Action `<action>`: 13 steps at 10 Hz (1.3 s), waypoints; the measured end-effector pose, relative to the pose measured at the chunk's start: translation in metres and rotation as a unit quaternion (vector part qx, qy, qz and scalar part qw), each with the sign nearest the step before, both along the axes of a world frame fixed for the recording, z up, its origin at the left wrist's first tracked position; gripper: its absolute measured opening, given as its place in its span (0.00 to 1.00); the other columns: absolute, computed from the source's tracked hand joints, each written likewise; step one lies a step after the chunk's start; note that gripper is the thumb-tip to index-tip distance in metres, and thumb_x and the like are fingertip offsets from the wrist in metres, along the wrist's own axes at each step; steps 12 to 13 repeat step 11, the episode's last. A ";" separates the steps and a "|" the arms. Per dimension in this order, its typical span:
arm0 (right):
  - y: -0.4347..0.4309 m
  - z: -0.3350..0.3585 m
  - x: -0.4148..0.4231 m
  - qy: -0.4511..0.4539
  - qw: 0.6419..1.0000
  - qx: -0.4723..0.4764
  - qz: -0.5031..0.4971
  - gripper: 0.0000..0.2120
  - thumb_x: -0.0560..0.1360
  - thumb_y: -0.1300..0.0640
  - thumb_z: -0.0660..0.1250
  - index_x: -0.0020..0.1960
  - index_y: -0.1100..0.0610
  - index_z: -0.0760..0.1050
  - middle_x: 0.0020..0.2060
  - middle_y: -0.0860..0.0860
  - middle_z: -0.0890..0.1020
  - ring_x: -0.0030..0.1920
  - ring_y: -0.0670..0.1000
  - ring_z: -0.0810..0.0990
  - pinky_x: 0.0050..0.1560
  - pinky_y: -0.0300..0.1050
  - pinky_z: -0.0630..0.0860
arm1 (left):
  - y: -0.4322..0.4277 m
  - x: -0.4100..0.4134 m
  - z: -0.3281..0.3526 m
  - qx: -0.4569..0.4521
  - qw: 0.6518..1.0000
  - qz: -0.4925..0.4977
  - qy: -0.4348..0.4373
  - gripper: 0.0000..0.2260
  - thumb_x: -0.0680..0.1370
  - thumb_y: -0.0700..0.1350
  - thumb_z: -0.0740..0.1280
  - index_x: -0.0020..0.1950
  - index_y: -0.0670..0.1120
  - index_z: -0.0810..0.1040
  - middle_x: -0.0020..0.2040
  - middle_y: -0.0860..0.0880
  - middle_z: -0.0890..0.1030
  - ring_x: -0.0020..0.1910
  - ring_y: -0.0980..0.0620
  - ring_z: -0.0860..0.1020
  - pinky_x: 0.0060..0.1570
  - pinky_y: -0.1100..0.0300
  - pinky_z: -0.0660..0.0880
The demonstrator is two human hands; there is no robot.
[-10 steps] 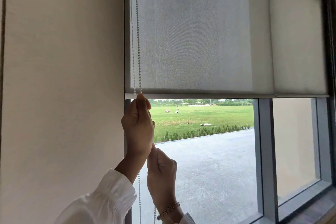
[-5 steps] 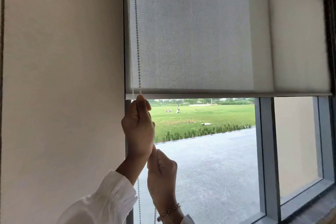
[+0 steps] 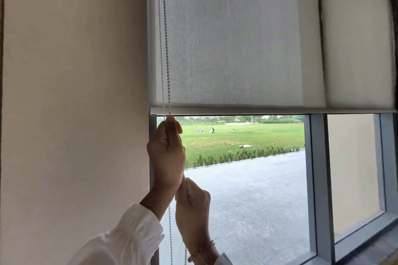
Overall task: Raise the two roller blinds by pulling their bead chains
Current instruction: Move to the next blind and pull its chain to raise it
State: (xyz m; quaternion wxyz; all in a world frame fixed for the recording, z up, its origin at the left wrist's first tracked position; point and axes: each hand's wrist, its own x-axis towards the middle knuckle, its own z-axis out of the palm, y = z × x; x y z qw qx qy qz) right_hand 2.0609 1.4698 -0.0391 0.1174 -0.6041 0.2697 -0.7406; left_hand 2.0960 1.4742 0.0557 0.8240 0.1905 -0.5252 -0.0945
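A grey roller blind (image 3: 237,38) covers the upper half of the window, its bottom bar (image 3: 237,111) level with the top of my left hand. A white bead chain (image 3: 165,34) hangs down the blind's left edge. My left hand (image 3: 167,155) is closed around the chain just under the bar. My right hand (image 3: 192,208), with a bracelet on the wrist, grips the chain lower down, right below the left hand. A second, cream blind (image 3: 75,92) hangs fully down on the left.
A grey window frame post (image 3: 318,178) divides the glass on the right. The sill (image 3: 366,241) runs along the lower right. Outside lie pavement and a green lawn. White sleeves cover both forearms.
The grey blind's bottom bar has crept slightly upward relative to the window. Both hands stay clasped on the chain in nearly the same place.
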 end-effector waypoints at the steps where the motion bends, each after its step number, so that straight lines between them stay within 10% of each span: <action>1: -0.003 0.000 0.003 0.008 1.000 -0.006 0.010 0.20 0.72 0.44 0.55 0.27 0.52 0.53 0.19 0.47 0.56 0.25 0.45 0.53 0.26 0.38 0.49 | -0.005 0.007 0.000 -0.005 1.000 0.007 -0.002 0.16 0.75 0.57 0.57 0.29 0.54 0.68 0.20 0.54 0.61 0.18 0.57 0.58 0.27 0.62 0.57; 5: -0.024 0.005 -0.009 0.037 0.999 -0.005 0.031 0.29 0.73 0.41 0.55 0.28 0.65 0.62 0.22 0.64 0.66 0.26 0.47 0.59 0.27 0.43 0.56 | -0.024 0.011 0.006 0.028 0.999 0.017 -0.015 0.16 0.75 0.58 0.57 0.30 0.54 0.71 0.20 0.54 0.64 0.20 0.55 0.59 0.28 0.60 0.57; 8: -0.037 0.004 -0.036 0.050 0.996 0.010 0.067 0.24 0.74 0.43 0.58 0.28 0.60 0.69 0.20 0.46 0.70 0.24 0.43 0.66 0.28 0.39 0.62 | -0.031 -0.009 0.008 0.060 0.998 0.021 0.017 0.16 0.81 0.48 0.55 0.37 0.47 0.75 0.19 0.55 0.66 0.17 0.59 0.62 0.21 0.66 0.60; 9: -0.043 0.006 -0.056 0.061 0.994 0.025 0.081 0.18 0.71 0.40 0.56 0.35 0.54 0.72 0.23 0.46 0.72 0.26 0.45 0.66 0.29 0.39 0.63 | -0.036 -0.029 0.008 0.075 0.995 0.061 -0.002 0.13 0.80 0.47 0.55 0.56 0.41 0.74 0.29 0.57 0.75 0.26 0.57 0.72 0.29 0.60 0.71; 10: -0.052 0.006 -0.080 0.095 0.991 0.044 0.086 0.11 0.73 0.42 0.58 0.48 0.48 0.71 0.32 0.49 0.78 0.33 0.45 0.75 0.34 0.39 0.69 | -0.043 -0.056 0.000 0.127 0.965 0.218 -0.067 0.23 0.79 0.46 0.57 0.72 0.42 0.57 0.69 0.39 0.68 0.66 0.43 0.69 0.66 0.51 0.63; 11: -0.060 0.004 -0.114 0.097 0.990 0.050 0.089 0.17 0.73 0.44 0.59 0.56 0.52 0.71 0.49 0.48 0.82 0.50 0.44 0.78 0.48 0.37 0.74 | -0.044 -0.090 -0.013 0.151 0.937 0.307 -0.067 0.28 0.76 0.51 0.58 0.74 0.45 0.53 0.76 0.40 0.52 0.75 0.43 0.51 0.71 0.49 0.50; 13: -0.060 0.004 -0.114 0.097 0.990 0.050 0.089 0.17 0.73 0.44 0.59 0.56 0.52 0.71 0.49 0.48 0.82 0.50 0.44 0.78 0.48 0.37 0.74 | -0.044 -0.090 -0.013 0.151 0.937 0.307 -0.067 0.28 0.76 0.51 0.58 0.74 0.45 0.53 0.76 0.40 0.52 0.75 0.43 0.51 0.71 0.49 0.50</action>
